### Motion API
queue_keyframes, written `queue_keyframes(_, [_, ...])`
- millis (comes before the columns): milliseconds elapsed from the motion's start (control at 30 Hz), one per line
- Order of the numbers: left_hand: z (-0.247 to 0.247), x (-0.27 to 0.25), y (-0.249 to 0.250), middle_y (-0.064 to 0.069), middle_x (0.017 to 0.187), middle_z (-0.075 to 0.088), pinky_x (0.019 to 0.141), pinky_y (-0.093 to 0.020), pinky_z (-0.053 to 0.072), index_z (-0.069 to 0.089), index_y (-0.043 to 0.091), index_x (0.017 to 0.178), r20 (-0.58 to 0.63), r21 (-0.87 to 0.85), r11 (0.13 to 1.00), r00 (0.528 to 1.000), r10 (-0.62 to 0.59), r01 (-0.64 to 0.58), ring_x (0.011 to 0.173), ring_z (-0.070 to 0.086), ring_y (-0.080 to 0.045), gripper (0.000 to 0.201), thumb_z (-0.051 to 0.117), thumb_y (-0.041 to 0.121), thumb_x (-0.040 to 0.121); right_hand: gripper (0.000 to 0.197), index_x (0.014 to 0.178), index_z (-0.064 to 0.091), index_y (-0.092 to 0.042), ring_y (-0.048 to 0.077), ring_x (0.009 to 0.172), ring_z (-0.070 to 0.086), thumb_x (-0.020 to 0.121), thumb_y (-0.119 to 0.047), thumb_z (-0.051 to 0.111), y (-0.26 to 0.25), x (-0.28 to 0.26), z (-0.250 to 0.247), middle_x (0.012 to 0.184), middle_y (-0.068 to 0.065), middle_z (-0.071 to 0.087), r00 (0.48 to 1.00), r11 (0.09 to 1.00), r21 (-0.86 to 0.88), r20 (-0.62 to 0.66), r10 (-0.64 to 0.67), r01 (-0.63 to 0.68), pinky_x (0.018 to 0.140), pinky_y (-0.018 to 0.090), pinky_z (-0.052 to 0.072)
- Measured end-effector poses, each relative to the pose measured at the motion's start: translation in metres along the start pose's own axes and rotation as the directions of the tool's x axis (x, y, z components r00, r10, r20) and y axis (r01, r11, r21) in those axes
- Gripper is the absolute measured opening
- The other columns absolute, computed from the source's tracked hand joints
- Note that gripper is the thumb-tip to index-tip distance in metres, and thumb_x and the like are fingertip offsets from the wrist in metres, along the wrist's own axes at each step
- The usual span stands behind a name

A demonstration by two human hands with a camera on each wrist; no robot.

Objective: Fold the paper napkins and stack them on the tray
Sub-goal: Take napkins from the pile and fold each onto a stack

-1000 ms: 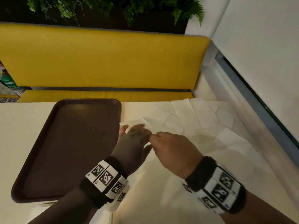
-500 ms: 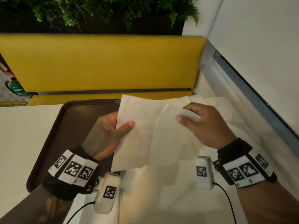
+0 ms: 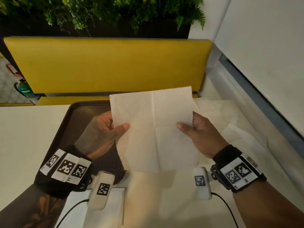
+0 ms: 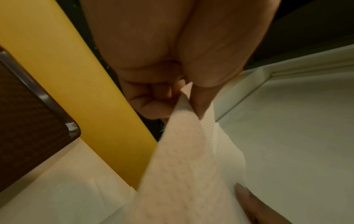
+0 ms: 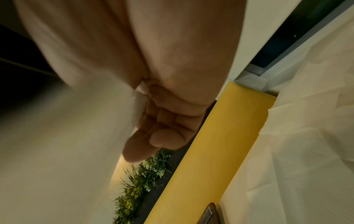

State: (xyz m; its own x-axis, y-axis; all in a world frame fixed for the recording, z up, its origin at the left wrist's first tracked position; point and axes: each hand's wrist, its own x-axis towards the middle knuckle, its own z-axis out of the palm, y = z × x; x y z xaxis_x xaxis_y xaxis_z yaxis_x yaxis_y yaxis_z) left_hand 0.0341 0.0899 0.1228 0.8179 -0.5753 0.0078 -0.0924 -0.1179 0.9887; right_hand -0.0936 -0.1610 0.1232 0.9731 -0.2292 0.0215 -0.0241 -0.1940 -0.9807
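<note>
Holding one unfolded paper napkin (image 3: 154,129) up in the air above the table (image 3: 29,132), the left hand (image 3: 108,127) pinches its left edge, the right hand (image 3: 200,132) its right edge, thumbs on the near face. It hangs partly over the brown tray's (image 3: 65,129) right side. More loose napkins (image 3: 230,125) lie spread at far right. Judged: the sheet is very light, limp and easily torn; existing crease lines cross its middle. Best taken at edges or corners, then folded along those creases.

white embossed napkin (image 3: 153,129), dark brown tray (image 3: 72,122), yellow bench (image 3: 107,65)
</note>
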Motion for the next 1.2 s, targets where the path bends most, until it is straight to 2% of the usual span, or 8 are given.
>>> queue_keyframes(133, [-0.005,-0.003,-0.004,0.002,0.1,0.074,0.07,-0.023,0.058,0.06,0.014,0.109,0.133,-0.081,0.996,0.99,0.043,-0.032,0.092,0.071,-0.016,0.043,0.076,0.028,0.072,0.022,0.111,0.064,-0.025,0.004,0.093,0.067,0.095,-0.01,0.057,0.01,-0.004,0.003,0.103,-0.008,0.072,0.993,0.998,-0.041,-0.099,-0.057,0.053,0.075,0.016,0.053])
queue_keyframes(267, [-0.001,-0.004,-0.002,0.008,0.073,0.072,0.053,-0.013,0.051,0.061,0.003,0.089,0.101,-0.041,0.987,0.982,0.161,-0.158,0.062,0.066,-0.002,0.017,0.06,-0.012,0.08,0.02,0.096,0.07,-0.017,0.008,0.085,0.066,0.091,0.0,0.06,0.021,-0.011,0.006,0.094,0.002,0.071,0.983,0.994,0.097,-0.181,-0.026,0.044,0.071,0.019,0.054])
queue_keyframes(400, [-0.011,-0.006,-0.007,0.004,0.071,0.071,0.051,-0.016,0.052,0.074,0.022,0.074,0.143,-0.114,0.984,0.978,0.15,-0.134,0.059,0.065,-0.006,0.009,0.067,0.017,0.069,0.039,0.08,0.073,-0.024,0.016,0.083,0.06,0.075,0.013,0.062,0.029,-0.014,0.001,0.087,-0.003,0.066,0.991,0.977,0.169,-0.057,-0.12,0.128,0.069,0.036,0.051])
queue_keyframes(533, [-0.016,-0.006,-0.014,0.001,0.068,0.067,0.047,-0.017,0.05,0.07,0.014,0.077,0.152,-0.182,0.983,0.986,0.064,-0.036,0.055,0.061,-0.009,0.037,0.045,-0.01,0.088,0.059,0.078,0.075,-0.028,0.012,0.083,0.059,0.082,0.026,0.052,0.026,-0.016,-0.002,0.086,-0.005,0.067,0.991,0.979,0.153,-0.006,-0.134,0.133,0.069,0.031,0.05])
queue_keyframes(633, [-0.015,-0.013,-0.013,-0.002,0.067,0.063,0.044,-0.019,0.046,0.063,0.007,0.073,0.11,-0.237,0.97,0.994,-0.029,0.055,0.055,0.058,-0.011,0.032,0.04,-0.007,0.091,0.056,0.073,0.077,-0.021,0.021,0.081,0.056,0.089,0.016,0.037,0.025,-0.016,-0.004,0.081,0.005,0.067,0.998,0.953,0.298,-0.005,-0.065,0.064,0.067,0.029,0.044])
queue_keyframes(800, [-0.014,-0.016,-0.014,-0.007,0.059,0.059,0.041,-0.017,0.042,0.067,0.006,0.06,0.025,-0.341,0.937,0.997,-0.073,0.077,0.049,0.054,-0.013,0.029,0.041,0.012,0.073,0.055,0.076,0.077,-0.017,0.036,0.083,0.047,0.063,-0.07,0.071,0.024,-0.017,0.001,0.087,0.035,0.053,0.999,0.912,0.406,0.032,0.042,-0.052,0.08,0.042,0.037])
queue_keyframes(967, [-0.022,-0.02,-0.025,-0.005,0.071,0.071,0.057,-0.024,0.056,0.066,0.006,0.076,-0.059,-0.103,0.994,0.997,-0.052,0.046,0.065,0.068,-0.016,0.019,0.076,0.022,0.075,0.08,0.115,0.059,-0.025,0.026,0.093,0.066,0.046,-0.049,0.092,0.027,-0.015,0.006,0.092,0.011,0.071,0.997,0.953,0.304,0.075,-0.003,-0.02,0.087,0.036,0.055])
queue_keyframes(1200, [-0.026,-0.026,-0.032,0.001,0.069,0.072,0.052,-0.019,0.053,0.066,0.008,0.078,-0.122,-0.044,0.999,0.992,-0.012,0.007,0.061,0.068,-0.009,0.008,0.072,0.006,0.073,0.049,0.101,0.075,-0.021,0.025,0.105,0.067,0.066,-0.055,0.079,0.025,-0.015,0.012,0.112,0.011,0.071,0.982,0.967,0.232,0.175,0.065,-0.105,0.086,0.032,0.056])
